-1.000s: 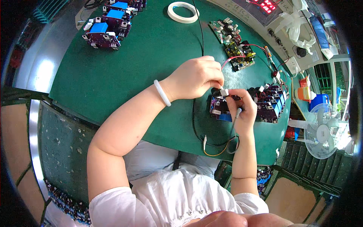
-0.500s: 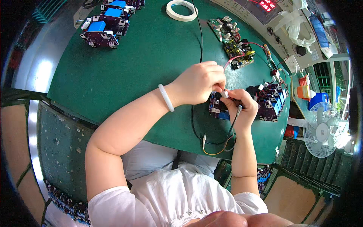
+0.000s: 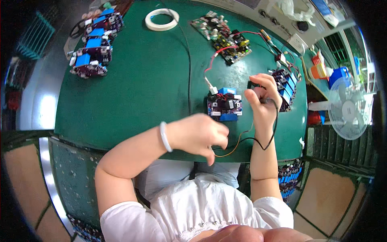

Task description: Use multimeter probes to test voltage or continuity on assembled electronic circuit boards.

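A purple circuit board [image 3: 224, 105] with blue parts lies flat on the green desk [image 3: 141, 80], a little in from the near edge, with a red wire [image 3: 215, 58] running from its far left corner up to a second board [image 3: 231, 44] near the far rim. The right hand [image 3: 264, 99] is raised just right of the board, thumb and fingers pinched on a thin black cable [image 3: 274, 129] that loops down past the wrist toward the near edge. The left hand [image 3: 199, 135] hovers over the desk's near edge just below the board, fingers loosely curled and pointing down, holding nothing that shows. A row of similar boards [image 3: 286, 84] sits close behind the right hand, crowding that side. To the left of the board the green surface lies wide open as far as a stack of boards [image 3: 94, 48] at the far left corner and a roll of white tape [image 3: 162, 19] near the far edge.
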Demonstrator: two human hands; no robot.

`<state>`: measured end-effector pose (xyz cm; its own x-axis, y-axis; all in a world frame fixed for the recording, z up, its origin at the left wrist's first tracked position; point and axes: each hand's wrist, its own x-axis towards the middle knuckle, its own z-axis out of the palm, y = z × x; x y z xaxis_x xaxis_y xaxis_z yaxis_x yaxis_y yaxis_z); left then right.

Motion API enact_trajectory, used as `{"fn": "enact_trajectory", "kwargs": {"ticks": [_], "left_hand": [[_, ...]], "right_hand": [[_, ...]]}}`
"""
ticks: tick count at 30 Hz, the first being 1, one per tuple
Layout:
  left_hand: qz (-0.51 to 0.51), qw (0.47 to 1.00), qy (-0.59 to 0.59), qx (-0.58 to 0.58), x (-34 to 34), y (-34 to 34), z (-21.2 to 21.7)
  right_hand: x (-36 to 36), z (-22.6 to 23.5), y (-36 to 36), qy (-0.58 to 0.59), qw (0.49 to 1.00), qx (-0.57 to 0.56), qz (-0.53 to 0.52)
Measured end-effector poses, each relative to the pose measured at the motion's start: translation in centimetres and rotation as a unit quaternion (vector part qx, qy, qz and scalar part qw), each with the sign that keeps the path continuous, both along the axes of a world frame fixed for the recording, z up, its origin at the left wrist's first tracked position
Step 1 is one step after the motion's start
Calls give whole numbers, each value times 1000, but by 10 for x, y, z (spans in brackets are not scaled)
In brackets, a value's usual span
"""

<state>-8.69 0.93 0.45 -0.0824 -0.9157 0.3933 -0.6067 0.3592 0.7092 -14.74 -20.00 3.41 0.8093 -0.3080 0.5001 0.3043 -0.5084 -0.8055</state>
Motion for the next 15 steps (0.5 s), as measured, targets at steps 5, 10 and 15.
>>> {"fn": "enact_trajectory", "kwargs": {"ticks": [5, 10, 15], "left_hand": [[-50, 993, -54, 96, -9, -4, -8], [-6, 998, 56, 34, 12, 3, 5], [151, 985, 52, -66, 26, 11, 20]], "right_hand": [[-3, -3, -14, -83, 984, 155, -7], [-11, 3, -36, 22, 891, 431, 142], [-14, -15, -42, 136, 884, 404, 193]]}}
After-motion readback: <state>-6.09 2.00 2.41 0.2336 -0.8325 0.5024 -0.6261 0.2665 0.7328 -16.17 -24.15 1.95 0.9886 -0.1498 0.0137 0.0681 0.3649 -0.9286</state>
